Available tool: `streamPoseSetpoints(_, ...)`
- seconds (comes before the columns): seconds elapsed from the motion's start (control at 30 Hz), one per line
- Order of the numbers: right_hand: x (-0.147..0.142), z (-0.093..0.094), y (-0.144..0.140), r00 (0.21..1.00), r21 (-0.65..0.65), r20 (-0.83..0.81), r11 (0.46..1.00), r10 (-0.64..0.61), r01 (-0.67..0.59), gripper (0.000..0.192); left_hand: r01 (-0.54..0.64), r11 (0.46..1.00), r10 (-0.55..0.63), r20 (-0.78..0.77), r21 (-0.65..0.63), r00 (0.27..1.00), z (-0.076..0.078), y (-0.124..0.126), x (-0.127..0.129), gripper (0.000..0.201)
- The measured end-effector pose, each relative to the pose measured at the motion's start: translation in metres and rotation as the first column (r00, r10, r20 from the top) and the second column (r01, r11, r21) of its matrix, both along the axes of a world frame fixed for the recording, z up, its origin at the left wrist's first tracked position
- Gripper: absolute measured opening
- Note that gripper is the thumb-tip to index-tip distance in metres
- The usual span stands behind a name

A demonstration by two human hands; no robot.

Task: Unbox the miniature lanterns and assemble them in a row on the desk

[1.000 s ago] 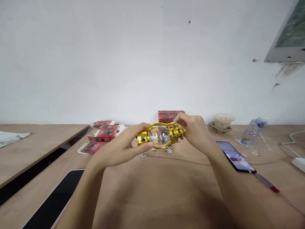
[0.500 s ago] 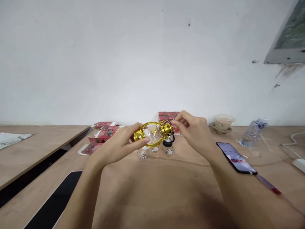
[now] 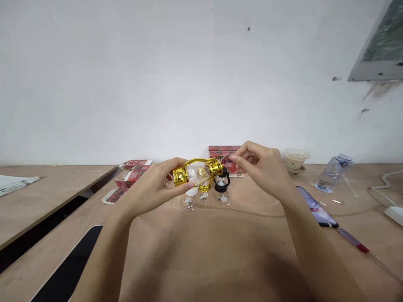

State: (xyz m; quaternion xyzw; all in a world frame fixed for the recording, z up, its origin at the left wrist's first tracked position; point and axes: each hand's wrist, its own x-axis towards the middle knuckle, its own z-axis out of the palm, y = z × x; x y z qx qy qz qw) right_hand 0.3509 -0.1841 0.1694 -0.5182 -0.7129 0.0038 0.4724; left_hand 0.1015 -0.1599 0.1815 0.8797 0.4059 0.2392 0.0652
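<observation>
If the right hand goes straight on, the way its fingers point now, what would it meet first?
Most likely the gold lantern, at its narrower end, held by the left hand. Depth is unclear here, so the right hand might pass behind it.

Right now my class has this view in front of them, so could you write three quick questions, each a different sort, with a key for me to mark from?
1. Fill in the missing word: The gold lantern lies tilted on its side above the table, its base end held in the person's ____ hand.
2. Choose one: What colour is the rightmost lantern standing on the table? A) white B) gold C) black
3. True or false: In the picture, the clear bottle is to the right of the drink cup.

Key: 1. left; 2. C; 3. true.
</observation>
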Motion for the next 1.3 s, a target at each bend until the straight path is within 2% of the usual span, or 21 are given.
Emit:
streamPoseSetpoints(0.1,0.014,0.001,0.006,0.993,-0.1,0.105,0.993,-0.051,0.062,0.02,-0.039,0.999,0.039,-0.009,0.016,0.999,-0.003,0.003,-0.005,0.048)
streamPoseSetpoints(0.2,0.027,-0.008,0.022,0.954,-0.269,0.291,0.95,-0.073,0.155,0.018,-0.049,0.998,0.049,-0.024,0.033,0.998,-0.006,0.006,-0.01,0.052)
streamPoseSetpoints(0.27,0.034,-0.02,0.038,0.906,-0.378,0.419,0.896,-0.062,0.236,0.014,-0.041,0.998,0.042,-0.025,0.045,0.999,-0.007,0.007,-0.012,0.054)
streamPoseSetpoints(0.37,0.04,-0.039,0.062,0.835,-0.534,0.549,0.784,0.037,0.316,0.009,-0.048,0.997,0.05,-0.029,0.063,0.998,-0.006,0.006,-0.013,0.056)
streamPoseSetpoints(0.43,0.041,-0.049,0.074,0.811,-0.582,0.58,0.736,0.078,0.345,0.011,-0.061,0.996,0.062,-0.024,0.059,0.998,-0.005,0.005,-0.013,0.057)
streamPoseSetpoints(0.6,0.038,-0.07,0.091,0.785,-0.634,0.601,0.687,0.151,0.354,0.026,-0.055,0.998,0.055,0.017,0.026,0.998,-0.003,0.002,-0.015,0.058)
streamPoseSetpoints(0.67,0.037,-0.078,0.095,0.779,-0.678,0.593,0.649,0.206,0.345,0.03,-0.06,0.998,0.059,0.016,0.033,0.998,-0.003,0.002,-0.016,0.057)
streamPoseSetpoints(0.8,0.038,-0.09,0.102,0.772,-0.773,0.554,0.536,0.31,0.34,0.024,-0.075,0.996,0.074,0.012,0.045,0.997,-0.001,0.0,-0.017,0.056)
streamPoseSetpoints(0.87,0.038,-0.091,0.104,0.771,-0.794,0.546,0.497,0.327,0.351,0.02,-0.07,0.997,0.069,0.018,0.044,0.997,-0.001,0.0,-0.017,0.057)
streamPoseSetpoints(0.97,0.039,-0.085,0.103,0.762,-0.77,0.577,0.506,0.293,0.389,0.016,-0.063,0.997,0.062,0.028,0.041,0.998,-0.001,0.001,-0.017,0.059)
streamPoseSetpoints(1.17,0.036,-0.067,0.093,0.75,-0.633,0.652,0.621,0.108,0.461,0.011,-0.037,0.998,0.035,0.041,0.047,0.999,-0.002,0.003,-0.018,0.056)
streamPoseSetpoints(1.3,0.036,-0.066,0.089,0.754,-0.562,0.657,0.675,0.014,0.478,0.012,-0.02,0.998,0.017,0.037,0.06,0.999,-0.003,0.003,-0.021,0.056)
